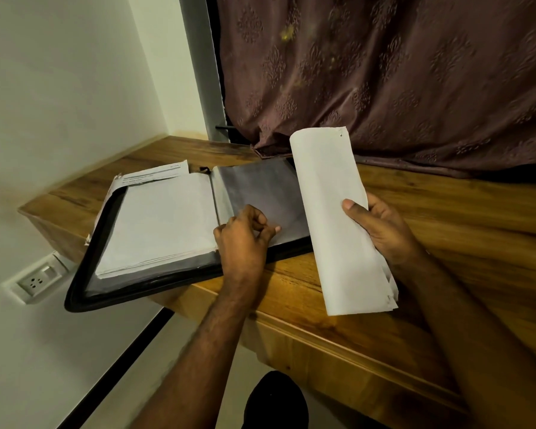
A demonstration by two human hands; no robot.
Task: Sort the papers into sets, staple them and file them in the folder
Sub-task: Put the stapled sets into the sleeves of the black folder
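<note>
Papers, a white filed stack point(158, 221), lie in the black zip folder point(84, 286) open on the wooden desk point(446, 218). Your left hand point(245, 233) pinches a clear sleeve point(260, 187), probably to open it. Your right hand point(381, 227) grips the stapled white set point(331, 193), curled ready for filing.

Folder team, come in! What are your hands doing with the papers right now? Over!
Right hand grips stapled paper set, held above desk. Left hand pinches clear sleeve in open folder. Nothing blocking the sleeve.
</note>
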